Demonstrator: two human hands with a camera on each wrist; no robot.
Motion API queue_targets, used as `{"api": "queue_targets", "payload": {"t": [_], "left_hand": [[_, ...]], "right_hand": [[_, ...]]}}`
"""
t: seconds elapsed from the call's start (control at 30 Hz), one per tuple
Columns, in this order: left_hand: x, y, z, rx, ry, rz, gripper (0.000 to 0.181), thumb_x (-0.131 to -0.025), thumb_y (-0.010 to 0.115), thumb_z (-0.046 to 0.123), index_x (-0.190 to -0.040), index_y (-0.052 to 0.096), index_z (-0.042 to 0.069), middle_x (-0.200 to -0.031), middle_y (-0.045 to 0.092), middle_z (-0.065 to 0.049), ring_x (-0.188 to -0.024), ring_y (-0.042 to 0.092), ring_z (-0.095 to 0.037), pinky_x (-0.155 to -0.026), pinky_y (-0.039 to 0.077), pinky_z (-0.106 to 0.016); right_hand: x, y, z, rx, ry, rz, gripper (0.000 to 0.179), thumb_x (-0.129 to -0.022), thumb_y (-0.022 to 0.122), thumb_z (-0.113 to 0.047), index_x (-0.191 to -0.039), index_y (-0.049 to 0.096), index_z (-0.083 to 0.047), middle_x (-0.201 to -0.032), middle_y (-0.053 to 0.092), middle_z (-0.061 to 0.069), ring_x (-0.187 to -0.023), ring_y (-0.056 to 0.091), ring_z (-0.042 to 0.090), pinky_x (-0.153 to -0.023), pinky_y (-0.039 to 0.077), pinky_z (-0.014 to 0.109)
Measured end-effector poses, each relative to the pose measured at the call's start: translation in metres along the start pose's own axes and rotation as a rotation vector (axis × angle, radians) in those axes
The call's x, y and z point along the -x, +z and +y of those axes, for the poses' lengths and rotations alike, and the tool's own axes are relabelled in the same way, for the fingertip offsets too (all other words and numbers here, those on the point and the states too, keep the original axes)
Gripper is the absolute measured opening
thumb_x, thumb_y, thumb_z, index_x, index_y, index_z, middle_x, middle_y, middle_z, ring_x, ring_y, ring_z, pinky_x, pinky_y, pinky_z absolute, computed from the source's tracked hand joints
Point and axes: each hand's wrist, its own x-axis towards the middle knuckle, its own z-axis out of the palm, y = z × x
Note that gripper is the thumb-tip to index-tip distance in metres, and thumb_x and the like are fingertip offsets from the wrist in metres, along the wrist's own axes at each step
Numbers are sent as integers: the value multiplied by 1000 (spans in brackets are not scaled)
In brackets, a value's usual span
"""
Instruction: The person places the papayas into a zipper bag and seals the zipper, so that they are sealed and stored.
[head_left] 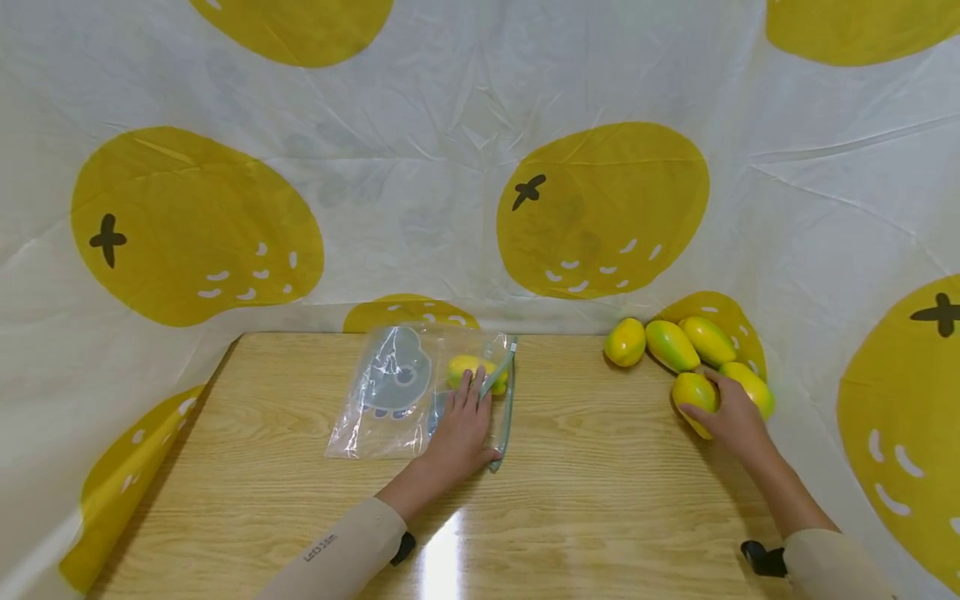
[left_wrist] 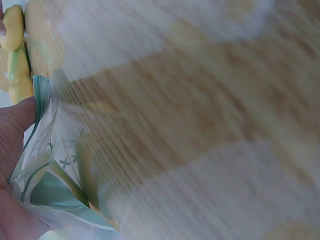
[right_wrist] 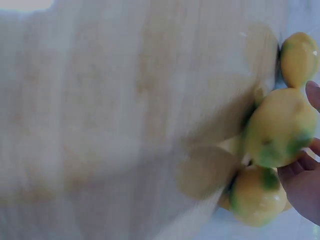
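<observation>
A clear plastic zip bag (head_left: 393, 433) with a blue-grey cartoon print lies on the table, one yellow mango (head_left: 461, 364) inside near its mouth. Across the mouth end rests my left hand (head_left: 461, 429), fingers extended over the plastic. Its thumb touches the green zip strip (left_wrist: 41, 95), and the strip's two sides stand apart. To the right, my right hand (head_left: 731, 417) grips a yellow-green mango (head_left: 692, 392) between thumb and fingers. In the right wrist view this mango (right_wrist: 277, 127) sits between the thumb and the fingertips, which reach around its side.
Beside and behind the gripped mango lie several others: one mango (head_left: 626, 342) at the left, one (head_left: 672, 346) in the middle, one (head_left: 707, 339) behind, one (head_left: 752, 387) at the right. A fruit-printed cloth (head_left: 420, 200) hangs along the back and sides of the wooden table (head_left: 585, 508).
</observation>
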Motion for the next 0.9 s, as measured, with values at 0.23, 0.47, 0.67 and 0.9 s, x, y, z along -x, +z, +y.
{"api": "queue_targets", "payload": {"t": [0.23, 0.47, 0.67, 0.9], "left_hand": [[0, 1, 0, 5, 3, 14, 115, -75, 87, 56, -157, 34, -4, -172, 7, -24, -159, 10, -44, -119, 33, -62], [1, 1, -1, 6, 0, 9, 112, -75, 87, 57, -156, 36, -3, -172, 6, -24, -159, 10, -44, -119, 34, -62], [0, 1, 0, 15, -2, -3, 113, -76, 87, 56, -157, 34, -3, -172, 4, -23, -159, 8, -43, -120, 33, -62], [0, 2, -1, -3, -3, -15, 113, -77, 85, 57, -158, 34, -2, -172, 2, -23, -159, 6, -43, -120, 33, -61]], "right_hand": [[11, 11, 2, -36, -73, 33, 90, -86, 84, -13, -152, 30, 17, -143, 43, 45, -128, 44, 60, -99, 38, 72], [18, 14, 5, -73, -39, -28, 103, -88, 83, -18, -158, 15, 15, -153, 29, 47, -136, 31, 67, -106, 29, 78], [19, 13, 5, -93, -35, -22, 103, -88, 83, -16, -159, 14, 12, -154, 27, 46, -137, 30, 67, -106, 27, 79], [16, 12, -11, -104, -108, 19, 92, -85, 84, -11, -153, 25, 7, -142, 41, 38, -123, 44, 52, -94, 36, 67]]}}
